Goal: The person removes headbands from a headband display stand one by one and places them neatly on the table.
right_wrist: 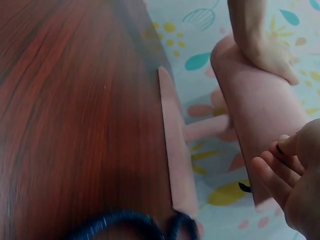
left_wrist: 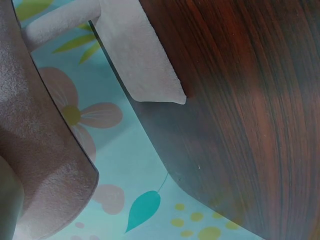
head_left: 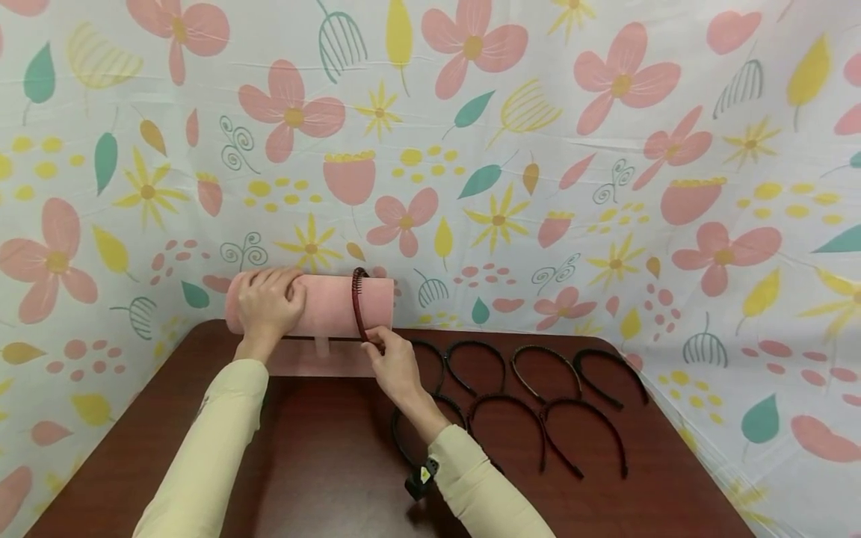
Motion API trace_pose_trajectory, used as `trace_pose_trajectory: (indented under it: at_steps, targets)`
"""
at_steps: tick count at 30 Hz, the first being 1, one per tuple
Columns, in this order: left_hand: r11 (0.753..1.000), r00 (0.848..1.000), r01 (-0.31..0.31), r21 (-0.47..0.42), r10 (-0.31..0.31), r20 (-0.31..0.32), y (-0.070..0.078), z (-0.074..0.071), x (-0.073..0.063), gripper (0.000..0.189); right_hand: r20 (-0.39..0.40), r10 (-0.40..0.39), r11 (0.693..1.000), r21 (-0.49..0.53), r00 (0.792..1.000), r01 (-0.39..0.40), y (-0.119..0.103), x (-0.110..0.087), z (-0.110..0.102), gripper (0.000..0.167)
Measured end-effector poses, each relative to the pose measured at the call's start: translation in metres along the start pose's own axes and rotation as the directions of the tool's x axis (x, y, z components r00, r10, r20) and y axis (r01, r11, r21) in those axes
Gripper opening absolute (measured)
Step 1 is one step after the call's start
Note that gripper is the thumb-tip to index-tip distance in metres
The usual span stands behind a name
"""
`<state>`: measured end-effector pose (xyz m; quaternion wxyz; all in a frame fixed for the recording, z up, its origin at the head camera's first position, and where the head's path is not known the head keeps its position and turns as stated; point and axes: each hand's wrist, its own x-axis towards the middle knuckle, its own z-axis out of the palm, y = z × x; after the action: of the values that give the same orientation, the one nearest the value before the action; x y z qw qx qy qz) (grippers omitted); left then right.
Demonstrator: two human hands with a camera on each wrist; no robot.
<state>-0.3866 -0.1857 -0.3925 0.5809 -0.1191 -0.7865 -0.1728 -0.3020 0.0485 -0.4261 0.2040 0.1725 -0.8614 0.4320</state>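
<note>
A plush pink headband stand point(head_left: 326, 306) has a horizontal roll on a short post above a flat base point(head_left: 316, 366). My left hand point(head_left: 271, 302) grips the roll near its left end, fingers bent over the top and fingertips hidden behind it. Around the roll's right end arches a dark red toothed headband point(head_left: 359, 299). The thumb and fingers of my right hand point(head_left: 397, 366) pinch its near end, below the front of the roll. In the right wrist view, a small dark tip of the headband point(right_wrist: 279, 148) shows between those fingers; the left hand lies across the roll.
Several dark headbands lie in two rows on the brown table point(head_left: 323, 463) to the right, among them a black one point(head_left: 612, 373) and a reddish one point(head_left: 585, 433). Behind the table hangs a flower-printed cloth point(head_left: 471, 187). A black camera point(head_left: 420, 478) hangs at my right wrist.
</note>
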Motion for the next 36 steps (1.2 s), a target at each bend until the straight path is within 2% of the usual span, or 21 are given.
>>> trace_pose_trajectory:
  at_steps: [6, 14, 25, 30, 36]
  targets:
    - [1.0, 1.0, 0.006, -0.011, -0.006, -0.028, -0.001, 0.0, 0.0, 0.032, 0.023, -0.002, 1.0, -0.005, 1.0, 0.002, 0.009, -0.002, -0.019, 0.023]
    - [1.0, 1.0, 0.005, -0.01, -0.005, -0.025, -0.002, 0.0, -0.002, 0.036, 0.035, 0.044, 0.998, 0.037, 0.998, -0.045, 0.021, -0.008, -0.04, 0.025]
    - [1.0, 1.0, -0.01, -0.007, 0.011, 0.011, 0.001, 0.001, 0.001, 0.036, -0.03, 0.07, 0.998, 0.009, 0.997, -0.07, 0.046, -0.018, -0.067, 0.025]
    - [1.0, 1.0, 0.008, -0.02, -0.008, -0.011, 0.001, -0.001, 0.0, 0.036, -0.042, 0.054, 0.999, -0.005, 0.998, -0.054, 0.053, -0.024, -0.087, 0.024]
    - [1.0, 1.0, 0.007, -0.018, -0.007, 0.003, 0.003, -0.002, 0.001, 0.036, -0.081, 0.065, 0.997, -0.036, 0.995, -0.068, 0.058, -0.036, -0.115, 0.022]
